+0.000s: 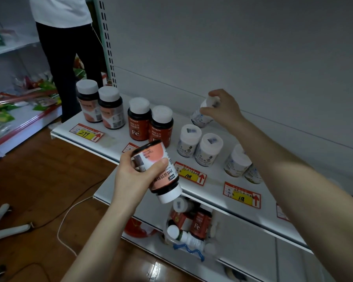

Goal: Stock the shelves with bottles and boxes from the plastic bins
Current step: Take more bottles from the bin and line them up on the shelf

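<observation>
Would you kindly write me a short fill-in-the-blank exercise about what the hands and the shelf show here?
1. The left hand grips a pink-labelled bottle with its cap pointing ____.
2. The right hand holds a white bottle by its ____.
3. The price tag under the two leftmost bottles reads ____.
Missing words: down; cap; 299.

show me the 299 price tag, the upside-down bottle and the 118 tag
299 price tag point(85, 134): head view, yellow number patch
upside-down bottle point(167, 180): head view, its pink label
118 price tag point(242, 198): head view, yellow number patch
</observation>
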`<state>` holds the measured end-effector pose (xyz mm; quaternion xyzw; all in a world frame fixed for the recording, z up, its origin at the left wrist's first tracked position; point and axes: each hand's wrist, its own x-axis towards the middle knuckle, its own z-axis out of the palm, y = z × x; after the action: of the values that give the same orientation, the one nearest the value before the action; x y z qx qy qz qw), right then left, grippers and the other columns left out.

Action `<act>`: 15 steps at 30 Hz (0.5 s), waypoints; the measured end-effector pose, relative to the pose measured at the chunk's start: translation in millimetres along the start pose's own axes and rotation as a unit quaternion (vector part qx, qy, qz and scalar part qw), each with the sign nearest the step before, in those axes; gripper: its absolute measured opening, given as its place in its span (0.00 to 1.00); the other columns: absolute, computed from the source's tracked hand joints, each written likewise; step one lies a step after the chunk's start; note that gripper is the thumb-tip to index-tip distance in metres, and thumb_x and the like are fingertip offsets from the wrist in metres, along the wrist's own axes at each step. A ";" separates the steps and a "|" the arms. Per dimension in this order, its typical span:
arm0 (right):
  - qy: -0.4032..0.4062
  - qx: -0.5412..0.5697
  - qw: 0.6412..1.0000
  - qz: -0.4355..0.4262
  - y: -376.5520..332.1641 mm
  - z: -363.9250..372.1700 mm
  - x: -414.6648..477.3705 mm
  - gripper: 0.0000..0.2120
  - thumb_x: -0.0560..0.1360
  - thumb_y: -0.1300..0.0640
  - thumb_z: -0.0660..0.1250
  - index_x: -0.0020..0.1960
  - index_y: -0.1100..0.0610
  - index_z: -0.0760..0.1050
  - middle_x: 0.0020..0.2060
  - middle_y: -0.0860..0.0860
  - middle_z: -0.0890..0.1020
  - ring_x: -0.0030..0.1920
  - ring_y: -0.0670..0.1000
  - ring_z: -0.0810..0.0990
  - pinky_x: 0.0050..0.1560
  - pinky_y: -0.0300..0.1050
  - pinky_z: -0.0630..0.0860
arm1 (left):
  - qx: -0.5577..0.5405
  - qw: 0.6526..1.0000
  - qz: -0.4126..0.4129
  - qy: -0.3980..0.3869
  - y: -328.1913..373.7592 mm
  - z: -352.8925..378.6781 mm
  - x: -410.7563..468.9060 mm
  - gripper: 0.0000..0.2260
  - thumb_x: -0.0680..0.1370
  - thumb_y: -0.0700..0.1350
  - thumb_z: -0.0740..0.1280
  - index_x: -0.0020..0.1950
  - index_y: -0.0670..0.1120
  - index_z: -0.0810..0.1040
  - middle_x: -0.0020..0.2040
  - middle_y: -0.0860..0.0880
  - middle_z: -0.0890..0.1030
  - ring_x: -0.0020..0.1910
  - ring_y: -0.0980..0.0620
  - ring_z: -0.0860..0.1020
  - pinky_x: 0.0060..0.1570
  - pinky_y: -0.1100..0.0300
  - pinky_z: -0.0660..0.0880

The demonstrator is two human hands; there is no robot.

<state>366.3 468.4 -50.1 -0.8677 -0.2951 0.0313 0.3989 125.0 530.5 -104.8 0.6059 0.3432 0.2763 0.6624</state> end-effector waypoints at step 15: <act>-0.133 -0.100 0.985 0.038 5.4 34.4 18.6 0.26 0.71 0.55 0.71 0.66 0.57 0.68 0.66 0.54 0.70 0.65 0.54 0.69 0.61 0.42 0.66 | 0.008 1.000 -0.018 -0.006 -10.5 -16.4 23.9 0.25 0.66 0.42 0.75 0.60 0.46 0.70 0.49 0.50 0.80 0.47 0.52 0.81 0.51 0.47 0.78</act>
<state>374.2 498.8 -74.0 -0.9021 -0.3138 0.1322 0.2653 126.1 558.1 -118.6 0.6069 0.3523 0.2583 0.6639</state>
